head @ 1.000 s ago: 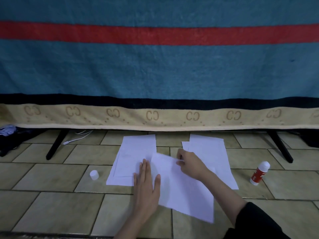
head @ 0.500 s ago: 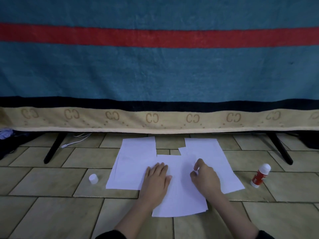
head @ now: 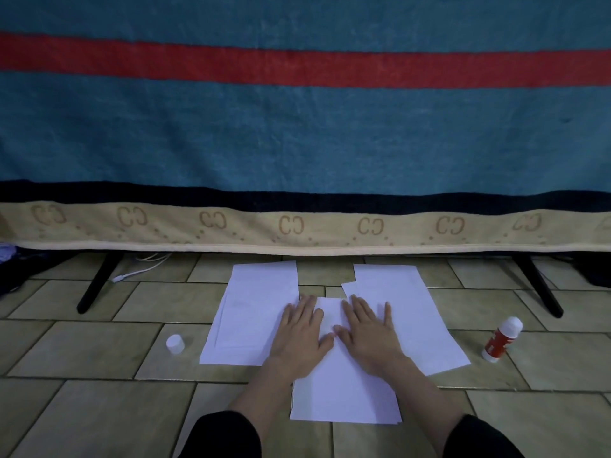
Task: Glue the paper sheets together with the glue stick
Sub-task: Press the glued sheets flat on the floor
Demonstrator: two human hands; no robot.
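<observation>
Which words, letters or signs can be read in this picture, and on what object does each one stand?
"CC": repeated along the beige border of the blanket.
Glue stick: white marks on its red label, too small to read.
Paper sheets: blank, no text.
Cap: no text.

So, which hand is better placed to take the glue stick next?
The right hand, probably. The glue stick lies on the floor on the right, beyond the sheets. The left hand would have to cross over. Both press flat now.
</observation>
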